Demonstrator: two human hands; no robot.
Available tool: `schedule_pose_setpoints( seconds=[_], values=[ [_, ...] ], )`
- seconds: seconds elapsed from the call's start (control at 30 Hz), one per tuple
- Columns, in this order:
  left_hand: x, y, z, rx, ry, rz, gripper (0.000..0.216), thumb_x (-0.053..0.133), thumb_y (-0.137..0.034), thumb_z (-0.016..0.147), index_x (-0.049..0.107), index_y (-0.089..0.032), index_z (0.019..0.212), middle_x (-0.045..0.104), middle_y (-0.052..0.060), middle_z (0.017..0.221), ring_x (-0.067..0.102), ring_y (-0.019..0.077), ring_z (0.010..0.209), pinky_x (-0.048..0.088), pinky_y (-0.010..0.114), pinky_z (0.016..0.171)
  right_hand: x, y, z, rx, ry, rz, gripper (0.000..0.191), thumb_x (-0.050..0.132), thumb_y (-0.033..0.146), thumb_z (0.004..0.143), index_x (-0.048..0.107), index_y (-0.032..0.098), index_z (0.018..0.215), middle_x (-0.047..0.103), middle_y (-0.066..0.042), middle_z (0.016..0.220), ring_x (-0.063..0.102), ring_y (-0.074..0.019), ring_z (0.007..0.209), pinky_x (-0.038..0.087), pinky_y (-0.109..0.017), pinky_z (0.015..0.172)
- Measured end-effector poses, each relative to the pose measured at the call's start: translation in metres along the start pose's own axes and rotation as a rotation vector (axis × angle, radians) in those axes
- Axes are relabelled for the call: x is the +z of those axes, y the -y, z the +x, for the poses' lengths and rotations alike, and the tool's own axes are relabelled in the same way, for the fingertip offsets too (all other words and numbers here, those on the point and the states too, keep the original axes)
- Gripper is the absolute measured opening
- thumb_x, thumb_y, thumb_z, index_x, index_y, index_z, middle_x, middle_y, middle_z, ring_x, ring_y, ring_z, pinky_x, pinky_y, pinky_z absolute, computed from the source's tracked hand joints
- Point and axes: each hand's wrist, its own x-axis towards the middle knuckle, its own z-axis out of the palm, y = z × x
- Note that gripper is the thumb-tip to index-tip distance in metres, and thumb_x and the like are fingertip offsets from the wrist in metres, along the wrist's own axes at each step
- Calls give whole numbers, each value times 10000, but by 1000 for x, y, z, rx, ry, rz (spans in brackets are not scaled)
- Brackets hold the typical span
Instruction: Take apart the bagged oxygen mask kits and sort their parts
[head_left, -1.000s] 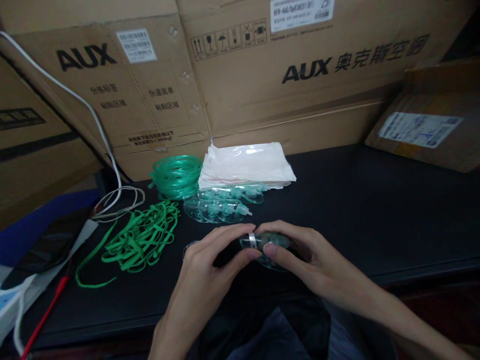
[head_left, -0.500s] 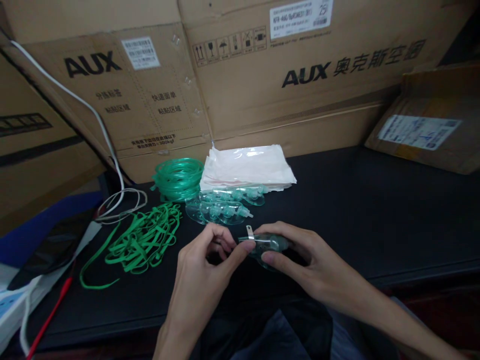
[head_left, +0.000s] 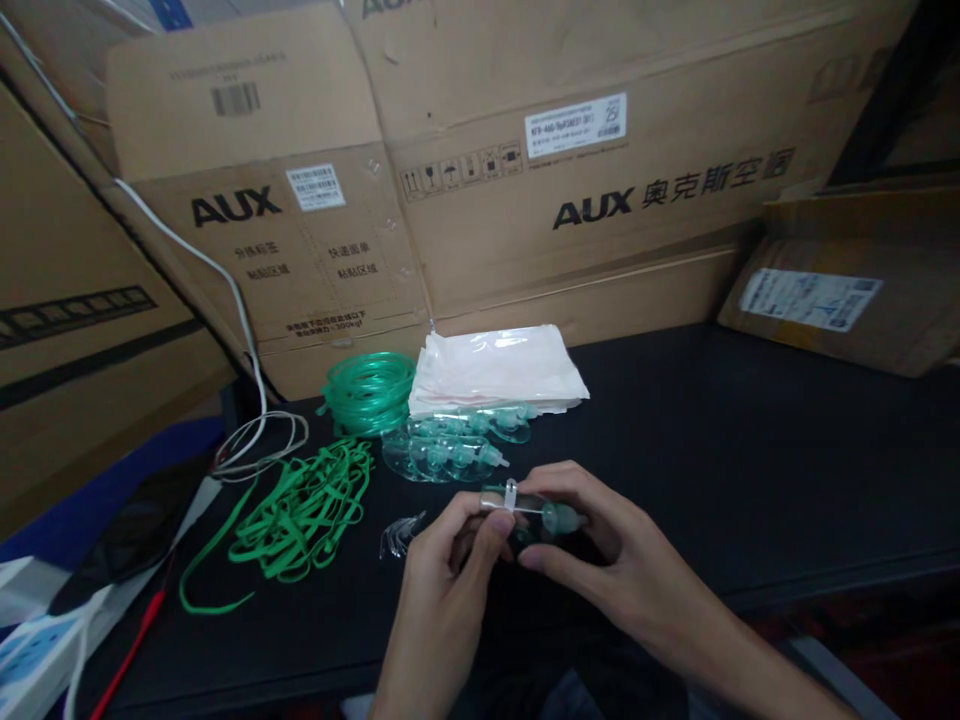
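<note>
My right hand (head_left: 611,530) grips a clear green oxygen mask (head_left: 534,508) from the right, thumb below and fingers over the top. The mask's connector end points right. A small metal nose strip (head_left: 511,495) stands across the mask's left part. My left hand (head_left: 457,560) is closed there, its thumb pressing at the strip's lower end while the fingers curl behind the mask. How the strip is joined to the mask is hard to make out. Left of my left hand lies a small pile of metal strips (head_left: 401,535).
More clear green masks (head_left: 450,458) lie in rows before a stack of white plastic bags (head_left: 499,368). At left are coiled green tubing (head_left: 370,393), tangled green elastic straps (head_left: 304,515), a white cable (head_left: 241,310) and a power strip (head_left: 45,640). Cardboard boxes (head_left: 480,230) stand behind the black table.
The view has shifted, so the scene sits lower. My left fingers have closed in under the mask's left edge, and the small metal pile has come into sight beside that hand.
</note>
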Motion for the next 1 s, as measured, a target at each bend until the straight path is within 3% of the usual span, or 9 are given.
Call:
schedule_pose_setpoints(
  seconds=[0.17, 0.33, 0.57, 0.73, 1.0],
  values=[
    [-2, 2, -1, 75, 15, 0, 284, 574, -393, 991, 668, -194, 811, 640, -3, 764, 596, 132, 728, 470, 193, 671, -9, 8, 5, 230, 53, 183, 439, 596, 539, 959, 662, 244, 1278, 714, -70, 1174, 632, -250, 1161, 494, -349, 984],
    [-4, 3, -1, 93, 36, 17, 236, 570, -372, 996, 690, -199, 888, 658, 7, 822, 602, 145, 768, 478, 207, 709, -12, 4, 6, 325, 100, 330, 446, 713, 516, 886, 707, 216, 1215, 729, -73, 1125, 642, -262, 1110, 492, -360, 942],
    [-4, 2, -2, 104, 2, 40, 201, 556, -367, 1003, 689, -220, 971, 683, -2, 879, 626, 139, 812, 487, 193, 732, -8, 7, 7, 324, 112, 463, 317, 858, 399, 768, 708, 187, 950, 664, -12, 890, 605, -160, 838, 474, -261, 746],
    [-7, 3, -1, 104, 31, 49, 209, 557, -364, 1002, 683, -218, 923, 656, -10, 837, 605, 132, 778, 472, 188, 707, -7, 10, 8, 343, 140, 488, 321, 887, 382, 732, 701, 178, 897, 637, 4, 852, 575, -143, 806, 455, -238, 728],
    [-11, 5, 1, 10, 153, -48, 227, 586, -375, 984, 695, -190, 911, 659, 8, 854, 609, 148, 810, 475, 207, 739, -9, 13, 7, 371, 156, 417, 393, 872, 496, 711, 707, 161, 835, 630, -25, 824, 565, -169, 790, 452, -265, 711]
  ],
)
